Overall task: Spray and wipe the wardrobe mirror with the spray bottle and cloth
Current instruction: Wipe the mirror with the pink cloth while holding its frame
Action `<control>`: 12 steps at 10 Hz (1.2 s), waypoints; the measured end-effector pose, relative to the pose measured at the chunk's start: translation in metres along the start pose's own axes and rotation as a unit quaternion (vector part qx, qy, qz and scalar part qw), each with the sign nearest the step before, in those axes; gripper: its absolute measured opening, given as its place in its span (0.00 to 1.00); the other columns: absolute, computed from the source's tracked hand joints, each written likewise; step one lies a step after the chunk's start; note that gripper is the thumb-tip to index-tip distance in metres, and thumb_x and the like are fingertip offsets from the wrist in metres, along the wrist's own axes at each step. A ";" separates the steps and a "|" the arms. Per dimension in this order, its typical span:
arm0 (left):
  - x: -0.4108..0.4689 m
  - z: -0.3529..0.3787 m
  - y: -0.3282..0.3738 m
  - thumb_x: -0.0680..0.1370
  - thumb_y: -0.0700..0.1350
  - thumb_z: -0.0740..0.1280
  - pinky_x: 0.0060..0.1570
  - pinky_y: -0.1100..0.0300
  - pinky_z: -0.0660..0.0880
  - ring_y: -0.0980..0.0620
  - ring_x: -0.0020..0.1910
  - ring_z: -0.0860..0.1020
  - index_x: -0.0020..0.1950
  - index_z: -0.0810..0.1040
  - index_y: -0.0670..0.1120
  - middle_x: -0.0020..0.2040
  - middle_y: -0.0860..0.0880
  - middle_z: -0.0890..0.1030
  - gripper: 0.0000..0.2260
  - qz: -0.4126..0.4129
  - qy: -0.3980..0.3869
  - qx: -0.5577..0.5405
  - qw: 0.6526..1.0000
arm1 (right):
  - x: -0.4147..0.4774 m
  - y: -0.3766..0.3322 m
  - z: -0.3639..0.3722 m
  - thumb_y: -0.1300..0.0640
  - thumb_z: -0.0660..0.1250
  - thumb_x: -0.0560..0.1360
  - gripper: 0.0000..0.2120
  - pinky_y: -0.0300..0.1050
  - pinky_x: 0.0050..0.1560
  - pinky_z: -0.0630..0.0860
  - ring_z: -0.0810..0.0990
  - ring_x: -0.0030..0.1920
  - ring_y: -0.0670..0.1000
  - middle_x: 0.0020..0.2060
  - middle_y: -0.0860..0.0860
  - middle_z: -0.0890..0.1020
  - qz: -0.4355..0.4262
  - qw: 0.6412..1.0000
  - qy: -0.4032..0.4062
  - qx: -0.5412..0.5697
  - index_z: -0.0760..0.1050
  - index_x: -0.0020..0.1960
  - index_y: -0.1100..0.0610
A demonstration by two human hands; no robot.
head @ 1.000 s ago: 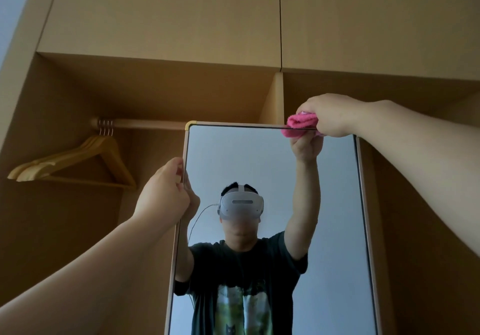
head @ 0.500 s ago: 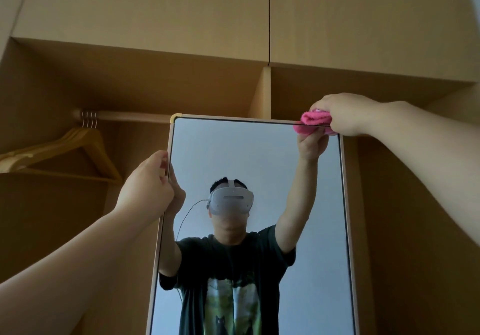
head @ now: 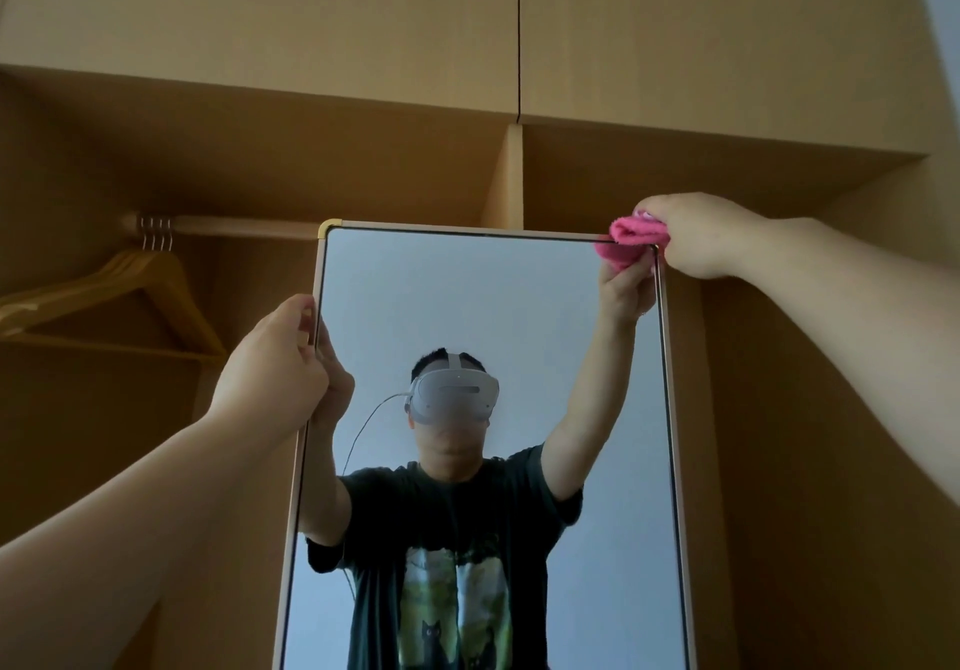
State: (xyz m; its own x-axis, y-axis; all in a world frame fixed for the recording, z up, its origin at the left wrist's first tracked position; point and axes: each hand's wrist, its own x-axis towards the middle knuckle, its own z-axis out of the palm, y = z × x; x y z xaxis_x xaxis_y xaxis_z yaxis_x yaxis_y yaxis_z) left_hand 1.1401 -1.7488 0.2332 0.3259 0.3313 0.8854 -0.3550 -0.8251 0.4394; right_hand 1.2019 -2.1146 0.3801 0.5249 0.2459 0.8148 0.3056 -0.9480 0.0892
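The tall wardrobe mirror (head: 519, 316) with a pale frame stands upright in front of me inside the wooden wardrobe. My left hand (head: 270, 363) grips its left frame edge, a little below the top corner. My right hand (head: 696, 235) is closed on a bunched pink cloth (head: 631, 233) and presses it against the mirror's top right corner. The glass reflects a person with both arms raised. No spray bottle is in view.
A hanging rail (head: 234, 227) runs behind the mirror's top left, with several wooden hangers (head: 119, 295) on it. An upright divider (head: 511, 176) stands behind the mirror's top edge. Closed upper cabinet doors (head: 363, 20) are above. The wardrobe's right side wall (head: 831, 409) is close to the mirror.
My right hand has slid the pink cloth rightwards along the mirror's top edge, from about two thirds across to the top right corner. My left hand has kept its hold on the left frame.
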 end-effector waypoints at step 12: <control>-0.025 0.014 -0.043 0.82 0.40 0.57 0.26 0.67 0.74 0.53 0.31 0.79 0.51 0.72 0.47 0.34 0.51 0.79 0.06 0.064 -0.032 0.002 0.997 | -0.073 -0.001 0.064 0.67 0.67 0.75 0.20 0.41 0.29 0.74 0.80 0.43 0.54 0.54 0.58 0.78 0.176 0.939 0.026 0.293 0.71 0.66 0.59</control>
State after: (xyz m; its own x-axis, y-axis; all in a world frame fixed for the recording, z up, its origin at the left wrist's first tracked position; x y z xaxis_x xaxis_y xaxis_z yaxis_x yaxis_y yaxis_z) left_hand 1.1590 -1.7283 0.1898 0.3334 0.1944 0.9225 -0.3940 -0.8603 0.3236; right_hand 1.2144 -2.1190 0.2833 0.6410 -0.0870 0.7626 0.5129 -0.6906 -0.5099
